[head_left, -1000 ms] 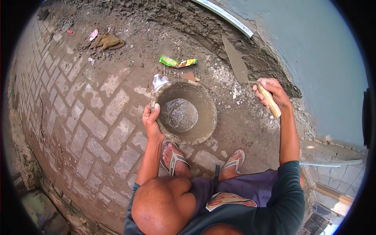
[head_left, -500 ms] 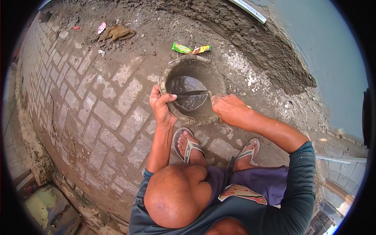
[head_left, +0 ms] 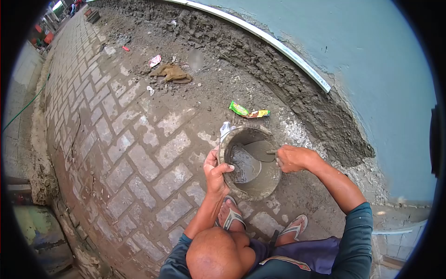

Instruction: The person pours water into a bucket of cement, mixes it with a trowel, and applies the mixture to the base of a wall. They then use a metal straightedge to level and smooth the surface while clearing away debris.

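A mud-caked bucket (head_left: 265, 189) stands on the paving in front of my feet, with watery grey liquid (head_left: 242, 169) in its bottom. My left hand (head_left: 216, 171) is closed on the bucket's left rim, thumb over the edge. At the right rim, my right hand (head_left: 292, 158) grips the handle of a trowel, mostly hidden by the fingers. The trowel's grey blade (head_left: 260, 151) reaches into the bucket, its broad face showing near the inner wall.
A green and yellow wrapper (head_left: 248, 111) lies just beyond the bucket. Farther off, a brown cloth (head_left: 172, 73) rests on loose dirt. Rough mortar (head_left: 302, 88) runs along the wall's base, under a pale metal strip (head_left: 278, 44). Brick paving (head_left: 139, 160) spreads leftward.
The trowel blade has gone from edge-on across the bucket's middle to broad side showing near the far right inner wall. My left hand stays on the rim. The view has tilted up.
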A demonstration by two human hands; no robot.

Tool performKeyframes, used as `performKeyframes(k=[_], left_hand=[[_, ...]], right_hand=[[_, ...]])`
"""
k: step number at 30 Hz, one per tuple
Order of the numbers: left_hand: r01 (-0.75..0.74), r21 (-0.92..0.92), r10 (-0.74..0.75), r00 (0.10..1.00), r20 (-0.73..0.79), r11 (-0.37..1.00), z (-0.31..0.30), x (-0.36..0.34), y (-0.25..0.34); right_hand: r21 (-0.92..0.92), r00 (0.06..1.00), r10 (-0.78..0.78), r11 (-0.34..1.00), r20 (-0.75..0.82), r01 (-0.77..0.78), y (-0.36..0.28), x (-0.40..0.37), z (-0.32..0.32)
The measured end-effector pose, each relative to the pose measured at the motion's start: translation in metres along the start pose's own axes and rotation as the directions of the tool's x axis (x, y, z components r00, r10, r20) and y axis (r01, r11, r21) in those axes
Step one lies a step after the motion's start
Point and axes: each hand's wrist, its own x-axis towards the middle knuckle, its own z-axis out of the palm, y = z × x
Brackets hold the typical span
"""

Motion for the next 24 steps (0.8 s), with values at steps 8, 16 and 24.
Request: performKeyframes(k=[8,16,24], left_hand=[[-0.014,0.028,0.012,0.998,0.059,1.0,-0.004,0.004,0.002],[-0.077,-0.026,0.077,0.997,-0.004,0.997,-0.011,0.014,0.031],[-0.245,-0.232,0.199,0.958,-0.205,0.941,-0.055,0.027,0.072]], right_hand=[[0.341,0.988,-0.152,0.928,-0.017,0.149,0.004,0.004,0.055],[0.893,0.977,-0.211,0.442,0.018,0.079,-0.012,0.014,0.056],[0.881,0.974,-0.225,0.452,-0.039,0.14,-0.04,0.021,-0.029]])
